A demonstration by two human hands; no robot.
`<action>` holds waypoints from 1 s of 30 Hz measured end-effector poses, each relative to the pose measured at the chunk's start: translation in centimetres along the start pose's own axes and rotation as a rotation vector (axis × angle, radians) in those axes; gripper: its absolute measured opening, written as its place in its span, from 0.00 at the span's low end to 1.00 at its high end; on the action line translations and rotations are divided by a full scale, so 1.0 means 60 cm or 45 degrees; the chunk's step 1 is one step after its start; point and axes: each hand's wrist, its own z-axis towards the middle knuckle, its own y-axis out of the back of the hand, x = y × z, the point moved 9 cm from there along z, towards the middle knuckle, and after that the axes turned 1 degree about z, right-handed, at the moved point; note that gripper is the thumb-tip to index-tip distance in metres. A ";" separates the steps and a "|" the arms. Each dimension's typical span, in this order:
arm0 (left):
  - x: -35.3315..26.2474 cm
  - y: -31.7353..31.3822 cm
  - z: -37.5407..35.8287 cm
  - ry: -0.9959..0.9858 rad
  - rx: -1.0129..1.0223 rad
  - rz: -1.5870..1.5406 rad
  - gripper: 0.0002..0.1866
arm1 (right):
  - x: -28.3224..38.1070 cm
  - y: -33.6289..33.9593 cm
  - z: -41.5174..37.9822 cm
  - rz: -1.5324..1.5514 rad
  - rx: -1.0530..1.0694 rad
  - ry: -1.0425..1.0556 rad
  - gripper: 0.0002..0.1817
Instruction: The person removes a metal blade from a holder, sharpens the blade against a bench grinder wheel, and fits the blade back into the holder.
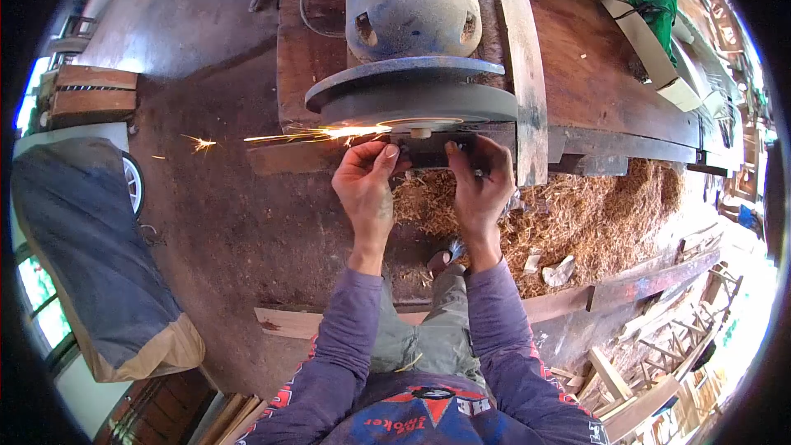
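A blue-grey bench grinder stands at the top centre, its large grey wheel facing me. Below the wheel, a dark flat metal piece lies crosswise against its lower edge. My left hand pinches the piece's left end, thumb in front. The other end is held between the thumb and fingers of my right hand. Orange sparks fly leftward from the wheel, just above my left hand. The exact contact edge is hidden by the glare.
A wooden beam runs beside the grinder on the right. Wood shavings are heaped below the workbench. A dark covered object with a wheel is at left. Boards lie lower right.
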 end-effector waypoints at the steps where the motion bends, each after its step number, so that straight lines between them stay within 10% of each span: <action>1: 0.002 -0.004 0.000 0.003 0.014 -0.021 0.08 | -0.009 0.001 0.001 0.053 0.007 -0.073 0.17; 30: 0.019 -0.055 -0.020 0.042 0.076 -0.013 0.08 | 0.010 0.050 0.034 -0.062 0.008 0.214 0.18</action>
